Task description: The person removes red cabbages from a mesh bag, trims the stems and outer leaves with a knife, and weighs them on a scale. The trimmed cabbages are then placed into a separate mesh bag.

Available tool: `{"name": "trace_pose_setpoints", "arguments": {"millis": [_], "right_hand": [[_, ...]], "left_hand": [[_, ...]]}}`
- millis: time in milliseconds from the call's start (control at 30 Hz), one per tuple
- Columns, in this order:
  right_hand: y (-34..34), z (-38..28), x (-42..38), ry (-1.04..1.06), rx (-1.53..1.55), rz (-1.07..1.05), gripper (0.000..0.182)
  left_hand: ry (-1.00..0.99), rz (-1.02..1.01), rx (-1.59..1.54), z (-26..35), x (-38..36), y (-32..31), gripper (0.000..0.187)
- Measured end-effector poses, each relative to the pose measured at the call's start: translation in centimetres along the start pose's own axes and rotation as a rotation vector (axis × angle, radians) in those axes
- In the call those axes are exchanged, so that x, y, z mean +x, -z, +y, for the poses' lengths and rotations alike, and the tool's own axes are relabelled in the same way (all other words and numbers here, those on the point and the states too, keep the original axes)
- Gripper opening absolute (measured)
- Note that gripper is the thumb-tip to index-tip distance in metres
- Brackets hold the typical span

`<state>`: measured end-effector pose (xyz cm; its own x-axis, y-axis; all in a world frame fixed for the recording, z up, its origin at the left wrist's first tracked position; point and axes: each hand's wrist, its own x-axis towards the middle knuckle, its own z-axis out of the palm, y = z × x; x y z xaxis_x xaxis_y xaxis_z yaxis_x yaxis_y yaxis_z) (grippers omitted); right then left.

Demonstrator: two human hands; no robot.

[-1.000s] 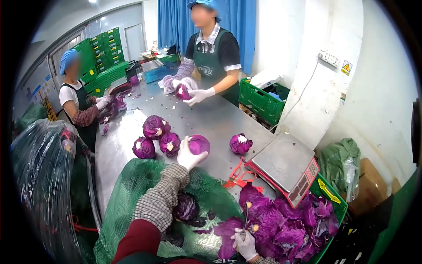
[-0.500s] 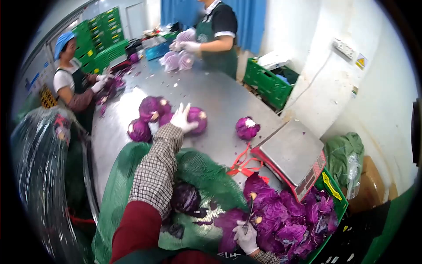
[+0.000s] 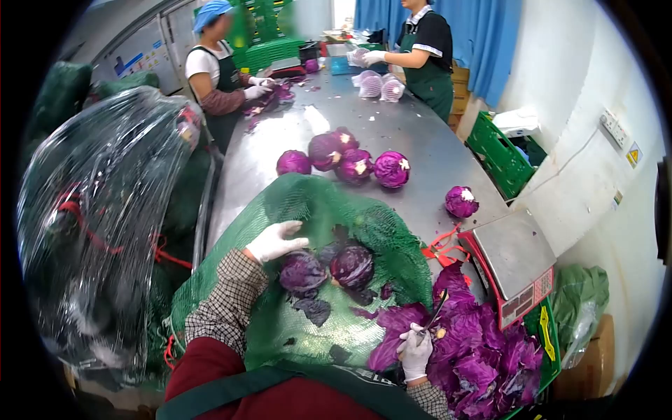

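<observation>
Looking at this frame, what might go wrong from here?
The knife in the right hand points up with its blade exposed, so the left hand might get nicked if they meet.
The left hand's spread fingers, over the green mesh, may snag in it.
The lone cabbage near the scale is round and seems unsupported; a bump could roll it.

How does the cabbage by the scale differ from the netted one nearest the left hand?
Color: the scale-side cabbage is bright magenta-purple; the netted cabbage is darker and duller.
Stem end: the scale-side cabbage shows a white patch; the netted cabbage shows none from this view.
Place: the scale-side cabbage sits apart on the metal table; the netted cabbage lies in green mesh with loose dark leaves beside it.
Shared: both are roundish purple heads.
</observation>
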<state>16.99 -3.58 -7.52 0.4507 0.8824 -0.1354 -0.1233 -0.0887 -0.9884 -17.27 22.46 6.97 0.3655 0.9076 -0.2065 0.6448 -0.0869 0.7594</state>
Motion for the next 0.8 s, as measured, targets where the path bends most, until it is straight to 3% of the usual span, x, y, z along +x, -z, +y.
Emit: {"name": "trace_pose_setpoints", "arguments": {"millis": [100, 167, 267, 300, 367, 433, 500, 533, 567, 600, 633, 667, 700, 800], "right_hand": [[-0.3, -0.3, 0.0, -0.007, 0.046, 0.0, 0.023], [-0.1, 0.0, 0.0, 0.02, 0.0, 0.003, 0.023], [0.5, 1.3, 0.3, -0.016, 0.221, -0.043, 0.023], [0.6, 1.4, 0.4, -0.009, 0.279, -0.068, 0.023], [0.5, 0.9, 0.3, -0.006, 0.121, -0.027, 0.023], [0.2, 0.1, 0.2, -0.005, 0.042, -0.007, 0.023], [-0.1, -0.1, 0.1, -0.035, 0.096, 0.006, 0.023], [0.0, 0.0, 0.0, -0.01, 0.055, -0.008, 0.022], [0.2, 0.5, 0.2, 0.034, -0.006, -0.028, 0.021], [0.4, 0.9, 0.3, 0.023, 0.037, -0.03, 0.02], [0.4, 1.2, 0.4, 0.015, 0.08, -0.031, 0.02], [0.3, 1.1, 0.4, -0.005, 0.103, -0.029, 0.02], [0.3, 0.9, 0.4, -0.025, 0.125, -0.028, 0.02], [0.6, 1.9, 0.7, -0.046, 0.209, -0.031, 0.021]], "left_hand": [[0.103, 0.017, 0.243, -2.6, -3.4, -0.6, 0.105], [0.07, 0.232, 0.34, -3.1, -3.9, -0.6, 0.108], [0.084, 0.591, 0.823, -1.7, -2.9, 1.9, 0.102], [-0.028, 0.768, 0.896, -3.0, -1.4, 3.7, 0.096], [-0.12, 0.889, 0.834, -2.4, -0.6, 6.9, 0.085], [-0.194, 0.908, 0.861, -1.8, -0.5, 8.4, 0.078], [-0.264, 0.713, 0.643, -1.1, -1.5, 7.6, 0.071], [-0.252, 0.487, 0.349, 3.7, -4.9, 6.6, 0.068], [-0.27, 0.389, 0.401, -0.6, -3.8, 5.6, 0.066], [-0.229, 0.32, 0.406, -2.1, -4.7, 4.5, 0.066], [-0.028, 0.19, 0.429, -1.4, -6.3, 4.1, 0.066], [0.047, 0.24, 0.459, -3.5, -7.1, 3.3, 0.07], [0.259, 0.169, 0.407, -3.3, -8.4, 3.4, 0.083], [0.314, 0.321, 0.144, -8.7, -10.4, 1.9, 0.095]]}}
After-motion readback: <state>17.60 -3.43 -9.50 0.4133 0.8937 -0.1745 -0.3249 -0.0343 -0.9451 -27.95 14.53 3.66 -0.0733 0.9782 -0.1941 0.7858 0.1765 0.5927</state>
